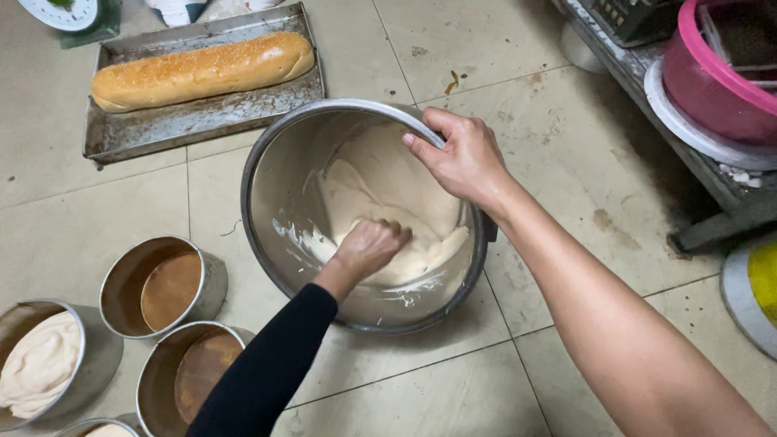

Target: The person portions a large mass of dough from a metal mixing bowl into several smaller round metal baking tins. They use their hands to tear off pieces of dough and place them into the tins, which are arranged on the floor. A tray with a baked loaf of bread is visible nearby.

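Note:
A large steel mixing bowl stands tilted on the tiled floor. Pale, soft dough clings to its far wall and bottom. My left hand, on an arm in a black sleeve, is down inside the bowl with its fingers closed into the dough. My right hand, on a bare arm, grips the bowl's far right rim, thumb inside and fingers over the edge.
A metal tray with a long seeded loaf lies behind the bowl. Round tins sit at the left: two without dough, one filled with dough. A metal rack with a pink basket stands at the right.

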